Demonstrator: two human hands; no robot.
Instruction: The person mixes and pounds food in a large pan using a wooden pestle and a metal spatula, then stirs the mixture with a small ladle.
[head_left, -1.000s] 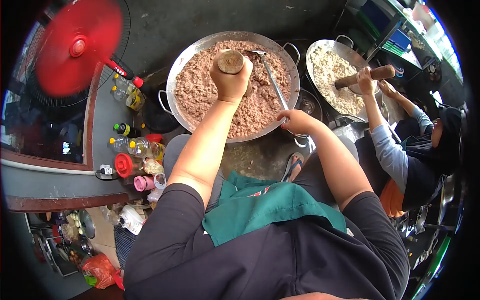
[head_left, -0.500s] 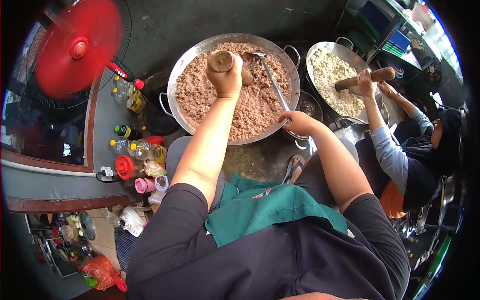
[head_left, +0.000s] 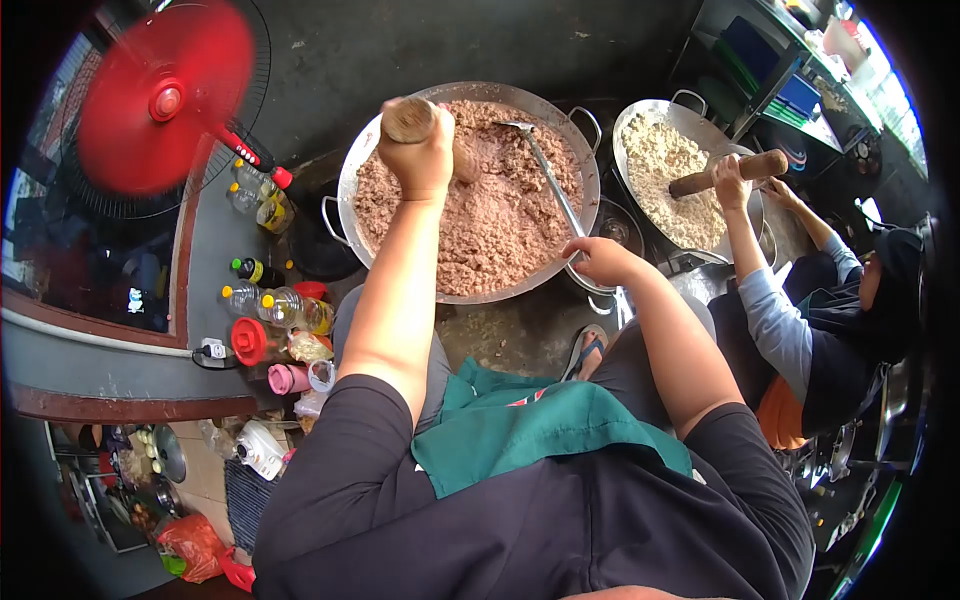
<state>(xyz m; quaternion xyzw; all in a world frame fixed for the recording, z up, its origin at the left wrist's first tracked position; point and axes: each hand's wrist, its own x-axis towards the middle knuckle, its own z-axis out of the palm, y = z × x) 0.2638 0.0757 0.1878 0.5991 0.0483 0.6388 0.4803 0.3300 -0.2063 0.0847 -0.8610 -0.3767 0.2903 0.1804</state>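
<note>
A wide metal wok (head_left: 592, 175) in front of me holds a crumbly reddish-brown mixture (head_left: 505, 235). My left hand (head_left: 418, 170) is wrapped round a thick wooden pestle (head_left: 410, 120), above the left part of the wok. The pestle's lower end reaches down to the mixture, partly hidden behind my hand. At the wok's near right rim, my right hand (head_left: 608, 262) closes on the handle of a long metal spatula (head_left: 552, 175). The spatula's blade lies on the mixture near the far side.
To the right, a co-worker's hand (head_left: 733, 182) grips another wooden pestle (head_left: 695, 183) over a second wok (head_left: 690, 112) of pale crumbly food. A red fan (head_left: 165, 100) spins at upper left. Several bottles (head_left: 290, 308) and a red-lidded jar (head_left: 248, 340) stand along the left wall.
My left hand and the pestle have moved left and slightly nearer the wok's left rim. My right hand stays on the spatula. The whole view has shifted slightly.
</note>
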